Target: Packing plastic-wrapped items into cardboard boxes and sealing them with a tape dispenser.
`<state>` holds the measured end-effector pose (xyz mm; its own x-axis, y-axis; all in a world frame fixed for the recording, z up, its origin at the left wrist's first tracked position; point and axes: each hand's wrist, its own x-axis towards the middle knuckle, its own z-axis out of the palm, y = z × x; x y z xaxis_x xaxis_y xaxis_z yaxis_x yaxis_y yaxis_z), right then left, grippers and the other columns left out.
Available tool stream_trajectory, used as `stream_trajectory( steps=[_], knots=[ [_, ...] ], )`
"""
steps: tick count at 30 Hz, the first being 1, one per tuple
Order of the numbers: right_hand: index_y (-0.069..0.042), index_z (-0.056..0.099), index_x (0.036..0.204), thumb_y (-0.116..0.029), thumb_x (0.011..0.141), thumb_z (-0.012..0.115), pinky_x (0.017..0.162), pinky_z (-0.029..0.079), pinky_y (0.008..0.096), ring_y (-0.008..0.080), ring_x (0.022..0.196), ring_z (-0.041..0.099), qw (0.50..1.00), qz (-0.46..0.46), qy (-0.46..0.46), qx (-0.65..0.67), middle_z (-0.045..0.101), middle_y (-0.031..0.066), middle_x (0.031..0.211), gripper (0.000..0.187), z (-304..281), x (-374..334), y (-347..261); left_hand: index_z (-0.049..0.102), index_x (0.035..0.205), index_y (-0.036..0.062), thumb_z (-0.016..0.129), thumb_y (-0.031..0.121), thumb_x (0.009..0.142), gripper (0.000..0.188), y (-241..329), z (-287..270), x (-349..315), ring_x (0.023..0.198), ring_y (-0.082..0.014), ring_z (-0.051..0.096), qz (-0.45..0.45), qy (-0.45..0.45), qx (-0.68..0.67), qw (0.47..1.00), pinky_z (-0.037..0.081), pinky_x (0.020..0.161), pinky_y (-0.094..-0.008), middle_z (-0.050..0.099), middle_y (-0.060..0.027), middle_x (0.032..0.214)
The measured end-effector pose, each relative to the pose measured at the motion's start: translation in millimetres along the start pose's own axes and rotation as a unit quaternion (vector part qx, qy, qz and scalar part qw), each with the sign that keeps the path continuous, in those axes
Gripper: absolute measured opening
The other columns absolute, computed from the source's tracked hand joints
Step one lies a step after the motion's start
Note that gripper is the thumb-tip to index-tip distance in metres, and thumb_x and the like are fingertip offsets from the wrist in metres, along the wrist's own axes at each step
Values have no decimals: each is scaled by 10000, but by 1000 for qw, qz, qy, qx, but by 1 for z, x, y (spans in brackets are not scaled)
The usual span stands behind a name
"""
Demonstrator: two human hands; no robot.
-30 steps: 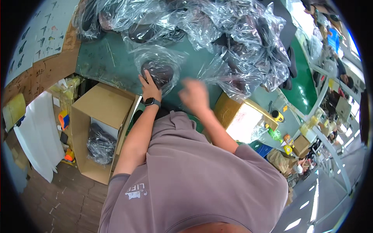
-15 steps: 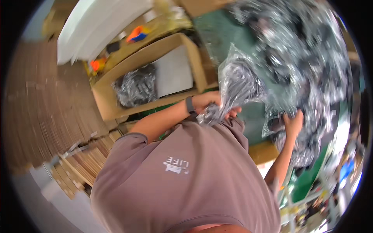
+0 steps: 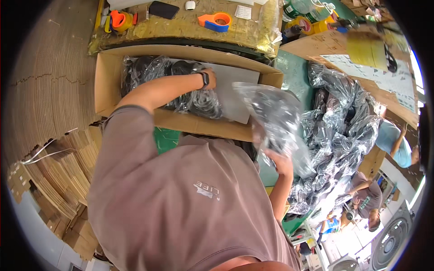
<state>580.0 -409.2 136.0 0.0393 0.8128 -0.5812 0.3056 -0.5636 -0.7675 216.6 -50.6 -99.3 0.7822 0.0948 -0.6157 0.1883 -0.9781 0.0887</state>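
Note:
My left hand [image 3: 209, 78], with a dark band at its wrist, reaches into a long open cardboard box [image 3: 217, 129]. Its fingers, partly hidden, are closed at the edge of a clear plastic bag of dark parts [image 3: 205, 105], which shows cord-like coils. Left of that bag, another clear bag with dark contents [image 3: 147, 67] fills the box's left end. A pale grey sheet [image 3: 235, 90] lines the right part. Outside the box's right end, my right hand [image 3: 281, 161] grips a clear plastic bag with a dark item [image 3: 275, 113], blurred by motion; its exact kind cannot be made out.
A heap of bagged dark items [image 3: 334, 131] covers the green table at right. Beyond the box, a worn bench [image 3: 176, 34] carries an orange-and-blue tape dispenser [image 3: 216, 21] and a phone [image 3: 163, 9]. Flat cardboard stacks [image 3: 49, 90] stand left. Other people [image 3: 368, 198] are at far right.
My left hand has carried its bag from before my chest into the box, beside the first one. My right hand has brought a bag from the heap toward the box. The view has turned.

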Motion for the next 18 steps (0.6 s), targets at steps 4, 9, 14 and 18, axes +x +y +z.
stream_trajectory(
  steps=[4, 9, 14, 18],
  knots=[
    [0, 627, 1491, -243, 856, 888, 1049, 561, 426, 325, 1165, 743, 997, -74, 12, -33, 790, 159, 1287, 728, 83, 148, -57, 758, 1402, 203, 640, 322, 1002, 434, 11, 96, 44, 1481, -296, 550, -80, 152, -14, 985, 298, 1292, -553, 702, -59, 1498],
    [-9, 648, 1376, -303, 871, 879, 1049, 581, 504, 468, 1210, 740, 959, 113, 88, -243, 770, 275, 1288, 628, 156, 268, 27, 532, 1613, 76, 691, 458, 995, 744, 96, 62, -10, 1603, -398, 389, -362, 373, -303, 799, 262, 1331, -624, 475, -198, 1696],
    [-35, 819, 1175, -380, 959, 747, 970, 619, 500, 417, 1166, 766, 835, -15, -264, -482, 804, 223, 1231, 413, 179, 306, 104, 385, 1695, 39, 908, 508, 800, 1138, 126, 3, -36, 1655, -435, 315, -386, 204, -356, 826, 293, 1330, -605, 358, -246, 1774],
    [-74, 851, 1107, -278, 910, 730, 926, 642, 522, 347, 1079, 808, 884, -60, -165, -434, 828, 202, 1165, 309, 203, 257, 20, 371, 1709, 54, 890, 403, 847, 1064, 114, 87, -26, 1656, -400, 340, -403, 202, -192, 872, 305, 1337, -551, 386, -229, 1772]
  ],
)
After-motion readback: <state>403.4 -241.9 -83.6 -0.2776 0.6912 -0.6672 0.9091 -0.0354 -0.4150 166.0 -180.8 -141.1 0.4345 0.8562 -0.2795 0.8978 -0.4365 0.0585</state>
